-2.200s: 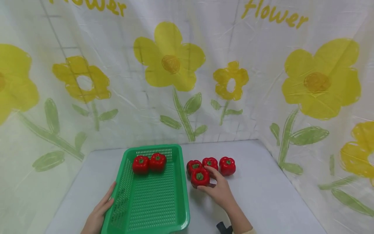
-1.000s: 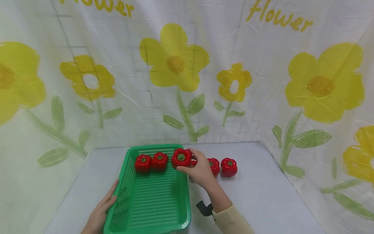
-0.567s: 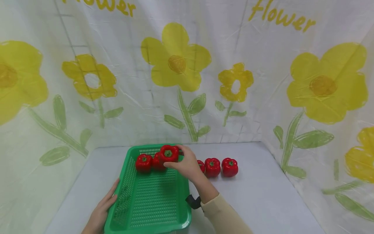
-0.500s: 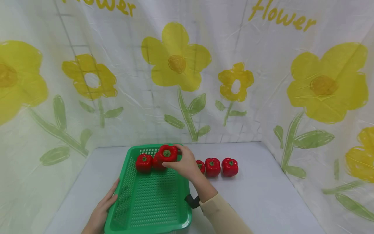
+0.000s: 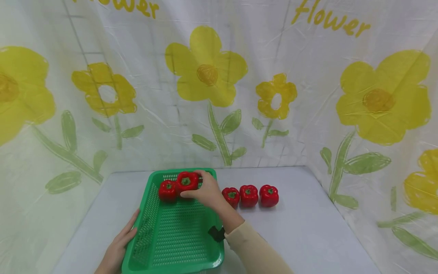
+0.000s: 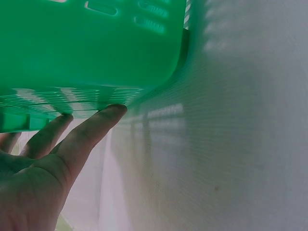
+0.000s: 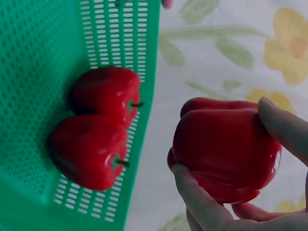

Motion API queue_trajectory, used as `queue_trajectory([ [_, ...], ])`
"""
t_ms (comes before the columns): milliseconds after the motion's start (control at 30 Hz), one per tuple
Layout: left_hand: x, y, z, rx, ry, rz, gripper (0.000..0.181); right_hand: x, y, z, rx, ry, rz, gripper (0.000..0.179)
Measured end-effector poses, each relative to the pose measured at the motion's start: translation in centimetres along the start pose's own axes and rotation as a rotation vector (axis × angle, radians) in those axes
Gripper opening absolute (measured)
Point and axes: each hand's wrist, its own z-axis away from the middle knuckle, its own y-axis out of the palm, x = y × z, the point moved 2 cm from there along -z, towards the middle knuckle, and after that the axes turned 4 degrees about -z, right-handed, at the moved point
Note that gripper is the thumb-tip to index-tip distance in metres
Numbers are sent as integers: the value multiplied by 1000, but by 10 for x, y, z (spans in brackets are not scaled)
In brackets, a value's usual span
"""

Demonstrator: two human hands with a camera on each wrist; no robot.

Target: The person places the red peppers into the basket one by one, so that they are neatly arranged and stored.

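Observation:
Pinched between the thumb and fingers of my right hand [image 5: 207, 192] is a red bell pepper [image 5: 187, 182], held over the far end of a green plastic basket [image 5: 178, 247]. In the right wrist view the held bell pepper [image 7: 224, 149] is in the air, apart from the two bell peppers in the basket, the lower one [image 7: 89, 154] touching the upper one [image 7: 108, 91]. The head view shows the left one [image 5: 167, 191]; the held pepper mostly hides its neighbour. My left hand [image 5: 116, 247] rests against the basket's left wall, its fingers [image 6: 89, 134] extended along it.
To the right of the basket, three more red bell peppers stand in a row on the white table [image 5: 291, 236]: a near-left one [image 5: 230, 198], a middle one [image 5: 248, 196] and a right one [image 5: 269, 196]. A flower-printed curtain [image 5: 150, 129] closes off the back and sides.
My right hand has lifted a bell pepper from the table and carried it left, over the basket; in the last half second it moved slightly further left and lower. The left hand stays at the basket.

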Motion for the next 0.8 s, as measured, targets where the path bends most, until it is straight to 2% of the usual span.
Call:
queue_trajectory([
  [233,0,2,0,-36,-27,4,55,0,17,-4,33,-22,31,78],
  [400,0,2,0,-24,-12,-2,55,-1,29,-10,51,-37,69,75],
  [800,1,0,0,-11,15,-25,57,-3,57,-13,101,26,163,73],
])
